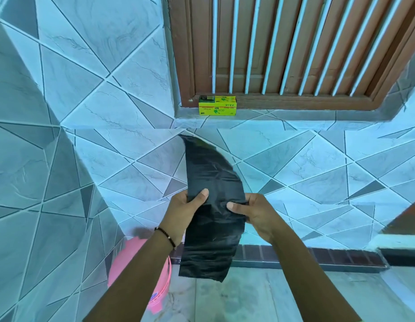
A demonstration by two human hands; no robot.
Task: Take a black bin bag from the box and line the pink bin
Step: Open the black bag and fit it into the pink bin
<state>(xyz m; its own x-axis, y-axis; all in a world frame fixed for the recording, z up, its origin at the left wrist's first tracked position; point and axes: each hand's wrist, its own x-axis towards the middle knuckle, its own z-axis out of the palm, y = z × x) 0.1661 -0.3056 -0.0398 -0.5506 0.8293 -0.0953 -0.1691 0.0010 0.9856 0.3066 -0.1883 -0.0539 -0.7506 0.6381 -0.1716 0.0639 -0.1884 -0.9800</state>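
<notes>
A wall of glossy grey-blue angular tiles (122, 140) backs the scene. A round pink plastic bin (141, 268) stands low left. The folded, crinkled black plastic bin bag (211, 177) is pinched flat by the left hand (185, 212) and right hand (255, 214). A yellow-green cardboard box (217, 105) sits on the sill.

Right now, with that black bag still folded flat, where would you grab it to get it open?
I would probably take the black bin bag at one short end, likely the lower one hanging free above the pink bin. The left hand and right hand pinch its middle, where the layers lie flat together. At an end edge, fingers from each side could rub the layers apart.
</notes>
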